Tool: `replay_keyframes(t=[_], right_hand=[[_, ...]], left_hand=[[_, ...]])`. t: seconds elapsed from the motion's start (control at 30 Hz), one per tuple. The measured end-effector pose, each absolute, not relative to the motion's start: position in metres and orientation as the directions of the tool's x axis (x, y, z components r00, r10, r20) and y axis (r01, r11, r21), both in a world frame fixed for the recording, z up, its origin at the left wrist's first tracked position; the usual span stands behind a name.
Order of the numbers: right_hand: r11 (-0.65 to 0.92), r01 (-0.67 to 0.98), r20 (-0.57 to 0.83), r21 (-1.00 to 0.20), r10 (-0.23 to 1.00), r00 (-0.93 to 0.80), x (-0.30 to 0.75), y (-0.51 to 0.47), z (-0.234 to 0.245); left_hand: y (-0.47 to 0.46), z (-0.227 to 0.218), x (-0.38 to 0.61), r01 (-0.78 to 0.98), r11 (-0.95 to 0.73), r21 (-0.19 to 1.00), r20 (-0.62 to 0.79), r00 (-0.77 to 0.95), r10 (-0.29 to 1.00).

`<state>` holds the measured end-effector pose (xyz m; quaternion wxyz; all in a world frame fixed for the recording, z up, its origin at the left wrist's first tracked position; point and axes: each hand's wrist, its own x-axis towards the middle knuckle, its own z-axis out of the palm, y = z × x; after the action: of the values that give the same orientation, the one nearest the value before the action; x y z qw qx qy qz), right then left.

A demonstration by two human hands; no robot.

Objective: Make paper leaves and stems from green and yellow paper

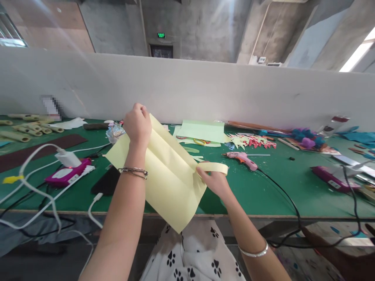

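Note:
A large pale yellow sheet of paper (172,171) hangs tilted and lightly creased above the table's front edge. My left hand (137,123), raised, is closed in a fist at the sheet's upper edge. Lower down and to the right, my right hand (213,180) pinches the sheet's right edge. A looped pale yellow band (215,168) curves out over that hand; whether it is paper or a tape roll I cannot tell. Beyond the hands lie a pale green sheet (202,130) and cut paper strips (191,149).
Right of my hands, a pink glue gun (243,159) lies with its black cord (281,187) trailing off the green table (263,199). Jagged paper cutouts (252,141) lie behind it. Leftward are a purple power strip (68,173), white cables (38,156) and rolled paper tubes (35,128).

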<state>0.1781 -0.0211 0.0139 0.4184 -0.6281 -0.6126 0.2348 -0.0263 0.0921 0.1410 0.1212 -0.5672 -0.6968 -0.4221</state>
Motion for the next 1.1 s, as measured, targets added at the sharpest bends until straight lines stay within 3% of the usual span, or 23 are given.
replay_keyframes(t=[0.3, 0.43, 0.6, 0.7, 0.87, 1.1], right_hand=[[-0.013, 0.583, 0.244, -0.812, 0.9, 0.36, 0.184, -0.014, 0.008], [0.014, 0.584, 0.262, -0.812, 0.902, 0.342, 0.177, -0.017, 0.011], [0.02, 0.793, 0.315, -0.609, 0.923, 0.219, 0.172, -0.02, 0.011], [0.043, 0.821, 0.346, -0.57, 0.918, 0.193, 0.174, -0.02, 0.009], [0.08, 0.77, 0.342, -0.633, 0.921, 0.186, 0.177, -0.02, 0.012], [0.01, 0.523, 0.163, -0.852, 0.955, 0.247, 0.178, -0.017, 0.013]], left_hand=[[0.091, 0.142, -0.031, 0.899, 0.002, 0.438, 0.665, -0.326, 0.671], [0.093, 0.142, -0.029, 0.886, -0.038, 0.461, 0.68, -0.325, 0.657], [0.096, 0.141, -0.031, 0.861, -0.087, 0.501, 0.692, -0.338, 0.637], [0.096, 0.14, -0.032, 0.868, -0.087, 0.489, 0.704, -0.333, 0.628], [0.096, 0.138, -0.032, 0.875, -0.074, 0.479, 0.704, -0.333, 0.627], [0.098, 0.138, -0.032, 0.88, -0.086, 0.467, 0.719, -0.321, 0.617]])
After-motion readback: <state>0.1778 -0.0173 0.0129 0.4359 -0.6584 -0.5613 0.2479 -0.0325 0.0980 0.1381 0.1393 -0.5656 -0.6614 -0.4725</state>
